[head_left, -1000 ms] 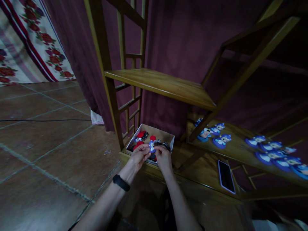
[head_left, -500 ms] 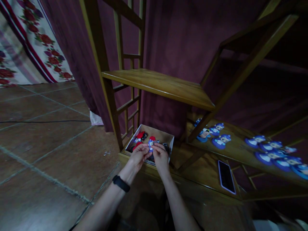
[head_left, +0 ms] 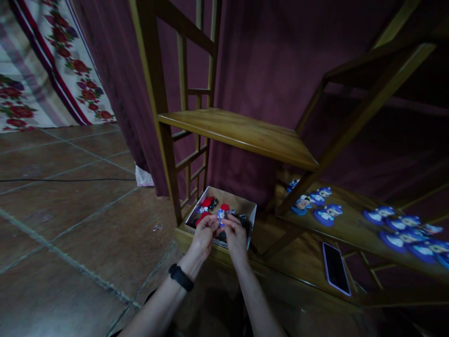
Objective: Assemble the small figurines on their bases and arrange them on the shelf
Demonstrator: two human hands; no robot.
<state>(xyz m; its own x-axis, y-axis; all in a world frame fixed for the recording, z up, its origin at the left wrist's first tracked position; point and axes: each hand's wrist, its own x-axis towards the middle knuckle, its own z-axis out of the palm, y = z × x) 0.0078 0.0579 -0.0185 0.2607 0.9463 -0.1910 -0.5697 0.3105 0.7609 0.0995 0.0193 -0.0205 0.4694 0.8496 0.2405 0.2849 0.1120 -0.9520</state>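
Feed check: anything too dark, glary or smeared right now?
Head view: dim overall, blackest at upper right; pale sheen on the floor at lower left; far-right figurines look smeared and stretched; held figurine, between left hand and right hand, too small for fine detail.

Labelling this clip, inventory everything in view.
Held figurine: one, purple, over box
Box: one, white, below centre
Box contents: several, mostly red and black, inside
Shelf figurines: roughly ten, mostly purple, right
Phone: one, black, lower right
Wooden unit: one, brown, centre
Curtain: count unclear, purple, behind
Floral cloth: one, white and red, upper left
Floor: one, brown, left
Cable: one, black, left
Wristband: one, black, lower centre
Left hand, right hand: one each, bare, at figurine
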